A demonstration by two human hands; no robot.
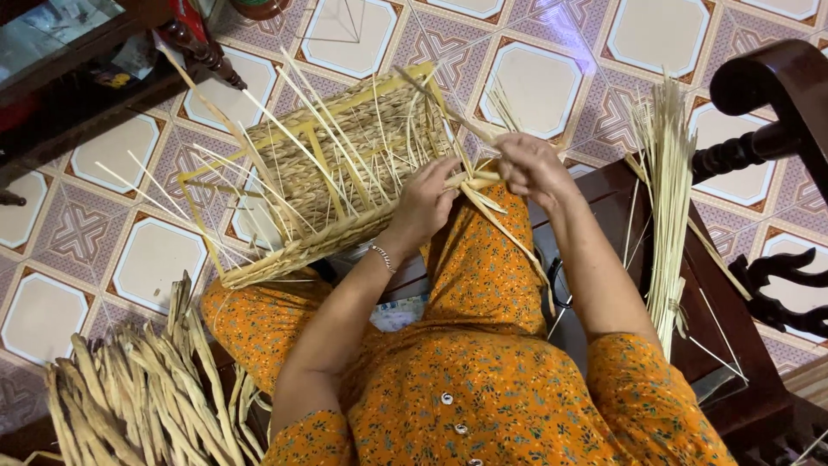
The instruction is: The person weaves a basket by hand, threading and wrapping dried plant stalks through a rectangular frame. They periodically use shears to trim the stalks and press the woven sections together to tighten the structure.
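Observation:
A half-woven straw basket (345, 164) on a yellow wire frame rests tilted on my lap, with many loose pale stalks sticking up from it. My left hand (425, 205) grips the basket's near right corner, fingers curled over the woven edge. Just to its right, my right hand (530, 168) pinches a flat straw strand (483, 183) that runs from that corner and hangs down over my orange patterned dress.
A bundle of pale thin stalks (668, 190) lies on the dark wooden seat (733, 345) at right. Thick twisted dried fibres (138, 397) are heaped at lower left. A dark wooden table (78, 78) stands at upper left, over a patterned tiled floor (535, 78).

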